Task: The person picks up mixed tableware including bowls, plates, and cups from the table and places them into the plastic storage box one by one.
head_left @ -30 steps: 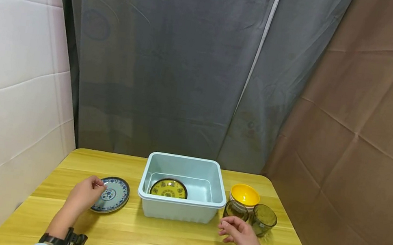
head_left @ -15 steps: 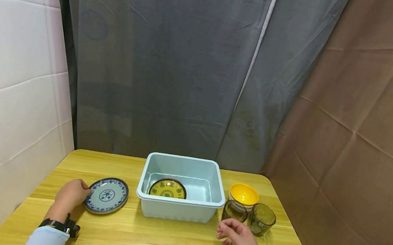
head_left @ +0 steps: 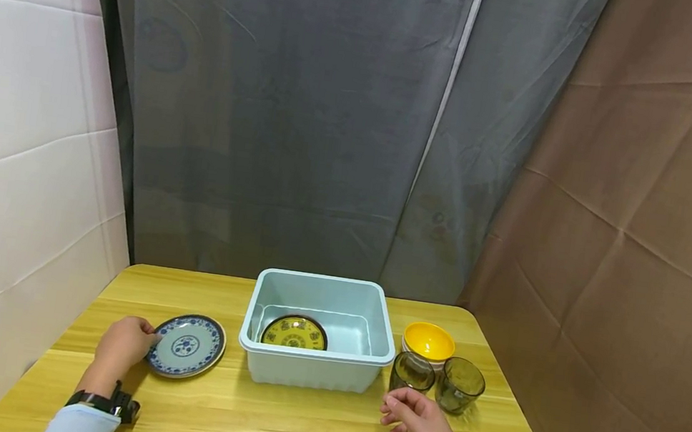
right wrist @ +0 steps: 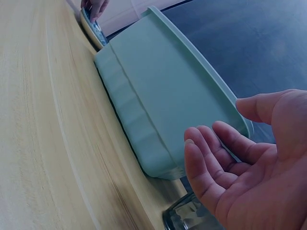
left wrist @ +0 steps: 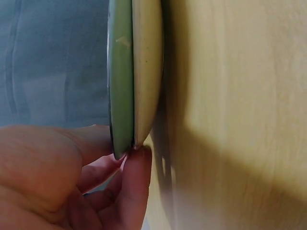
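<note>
A blue-and-white patterned plate (head_left: 186,346) lies on a second, cream-sided plate (left wrist: 147,62) at the left of the table. My left hand (head_left: 125,346) pinches the upper plate at its left rim, thumb on top; in the left wrist view a fingertip meets the seam between both plates. My right hand (head_left: 418,423) hovers in front of two dark glasses, holding nothing, its fingers loosely bent. A pale blue-green plastic tub (head_left: 320,373) stands at the middle, with a yellow patterned plate (head_left: 296,332) inside at the left.
Behind the glass (head_left: 414,370) and the other glass (head_left: 461,385) sits a yellow bowl (head_left: 430,340) on top of a whitish one. A grey curtain (head_left: 279,128) closes off the back, with a white cloth to the left and a brown cloth (head_left: 636,280) to the right.
My left hand has moved left and down from above the plate to its left rim, and now pinches it. The right hand and the tub have hardly changed.
</note>
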`<state>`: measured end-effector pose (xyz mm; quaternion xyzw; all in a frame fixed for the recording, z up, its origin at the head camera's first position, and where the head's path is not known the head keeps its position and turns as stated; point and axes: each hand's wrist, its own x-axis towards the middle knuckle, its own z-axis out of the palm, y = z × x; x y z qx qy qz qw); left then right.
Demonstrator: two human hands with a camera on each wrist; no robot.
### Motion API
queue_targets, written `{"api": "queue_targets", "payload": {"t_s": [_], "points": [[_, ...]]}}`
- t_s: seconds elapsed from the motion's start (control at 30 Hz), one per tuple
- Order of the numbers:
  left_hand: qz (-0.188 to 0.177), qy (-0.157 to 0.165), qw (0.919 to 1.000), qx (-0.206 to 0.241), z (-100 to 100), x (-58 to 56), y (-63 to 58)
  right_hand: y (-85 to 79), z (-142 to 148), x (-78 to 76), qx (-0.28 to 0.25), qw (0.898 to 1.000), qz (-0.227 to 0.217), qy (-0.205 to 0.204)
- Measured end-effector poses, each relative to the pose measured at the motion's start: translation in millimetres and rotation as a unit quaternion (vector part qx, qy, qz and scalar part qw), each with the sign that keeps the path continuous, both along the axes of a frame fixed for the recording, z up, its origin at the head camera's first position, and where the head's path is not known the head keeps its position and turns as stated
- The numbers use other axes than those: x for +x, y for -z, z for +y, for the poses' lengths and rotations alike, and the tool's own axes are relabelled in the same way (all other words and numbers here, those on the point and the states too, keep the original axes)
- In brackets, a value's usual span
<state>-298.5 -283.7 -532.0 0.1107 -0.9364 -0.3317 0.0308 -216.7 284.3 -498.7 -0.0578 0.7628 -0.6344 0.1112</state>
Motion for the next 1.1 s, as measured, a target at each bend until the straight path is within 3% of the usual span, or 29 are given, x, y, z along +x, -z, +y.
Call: {"api": "queue_targets", "payload": {"t_s": [0.2, 0.47, 0.7, 0.9, 1.1], "points": [[0.007, -0.011, 0.9999, 0.008, -1.8, 3.3, -5.2, -1.2, 1.1, 2.2, -0.006, 1.000, 0.001, -0.011], [0.042, -0.006, 0.9960, 0.079, -9.8, 4.7, -7.8, -3.5, 1.6, 3.2, -0.007, 1.000, -0.005, -0.015], [0.042, -0.019, 0.9811, 0.188, -8.4, 8.8, -9.8, -3.7, 3.2, 2.5, -0.006, 1.000, -0.011, -0.016], [0.034, -0.035, 0.9694, 0.240, -6.7, 17.6, -14.8, -4.2, 5.2, 2.1, -0.012, 1.000, -0.005, -0.025], [0.029, -0.043, 0.9517, 0.302, -10.8, 28.3, -23.3, -9.2, 6.4, 2.2, -0.007, 1.000, 0.008, -0.018]]}}
